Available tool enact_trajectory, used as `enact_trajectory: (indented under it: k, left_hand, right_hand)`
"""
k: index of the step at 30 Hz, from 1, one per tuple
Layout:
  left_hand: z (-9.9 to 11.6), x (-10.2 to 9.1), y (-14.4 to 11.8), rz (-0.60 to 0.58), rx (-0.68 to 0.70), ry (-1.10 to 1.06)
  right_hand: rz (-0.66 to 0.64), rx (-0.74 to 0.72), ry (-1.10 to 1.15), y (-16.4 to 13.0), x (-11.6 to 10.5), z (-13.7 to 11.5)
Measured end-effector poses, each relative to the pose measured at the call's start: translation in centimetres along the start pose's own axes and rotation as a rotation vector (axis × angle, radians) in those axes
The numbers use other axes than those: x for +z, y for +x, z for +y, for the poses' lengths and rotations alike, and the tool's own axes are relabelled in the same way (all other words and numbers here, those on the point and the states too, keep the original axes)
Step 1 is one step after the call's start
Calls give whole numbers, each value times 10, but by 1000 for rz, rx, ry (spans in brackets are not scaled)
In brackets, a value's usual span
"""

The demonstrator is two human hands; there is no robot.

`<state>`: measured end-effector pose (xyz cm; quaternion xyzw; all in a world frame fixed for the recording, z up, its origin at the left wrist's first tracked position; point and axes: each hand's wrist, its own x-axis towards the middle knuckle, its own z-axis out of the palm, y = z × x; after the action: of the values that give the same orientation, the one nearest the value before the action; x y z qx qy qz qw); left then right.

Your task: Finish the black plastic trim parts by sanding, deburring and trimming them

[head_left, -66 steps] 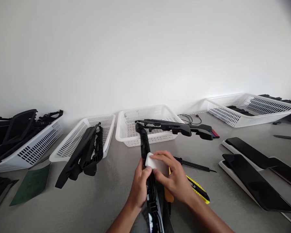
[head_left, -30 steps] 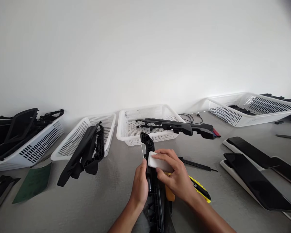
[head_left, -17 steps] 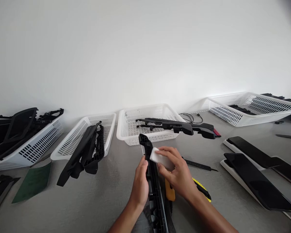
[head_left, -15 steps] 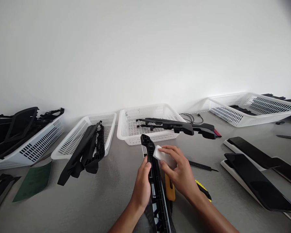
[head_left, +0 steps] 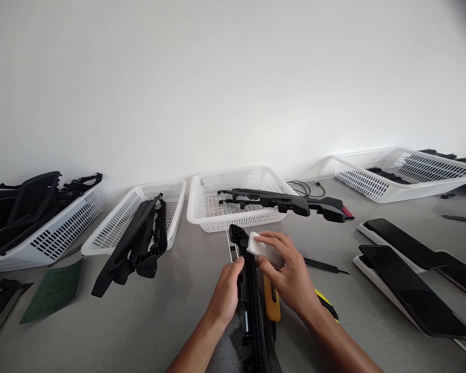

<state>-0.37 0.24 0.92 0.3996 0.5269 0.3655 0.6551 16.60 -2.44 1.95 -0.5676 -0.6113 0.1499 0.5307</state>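
Over the tabletop (head_left: pixel 159 326), we have the long black plastic part (head_left: pixel 254 305), far end toward the middle basket (head_left: pixel 217 226), near end cut off by the frame. Going by its thin ribbed walls, we'd call it light and stiff, fairly smooth, small ribs maybe snappable; best hold is the long side edges, off the ribs. The white block (head_left: pixel 263 252) looks light, maybe a bit soft, can't be sure; we'd pinch it across its broad faces. Our left hand (head_left: pixel 226 290) grips the part along its left side, thumb pointing up and away. Our right hand (head_left: pixel 289 267) pinches the block, fingers bent over its top, thumb below, by the part's right edge; contact unclear.
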Motion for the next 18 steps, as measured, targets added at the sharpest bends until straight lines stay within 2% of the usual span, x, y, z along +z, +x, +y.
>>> enact_trajectory:
  k: [4, 9, 14, 18]
  left_hand:
    - [4, -2, 2, 64, 70, -12]
    - [12, -2, 2, -50, 216, 9]
    - [17, 2, -3, -114, 331, 57]
    - [15, 5, -7, -66, 316, 86]
  right_hand:
    - [-51, -42, 46, -1, 0, -4]
    - [-153, -97, 102, -4, 1, -11]
    - [-50, -31, 39, -2, 3, -6]
    - [62, 51, 40, 0, -3, -4]
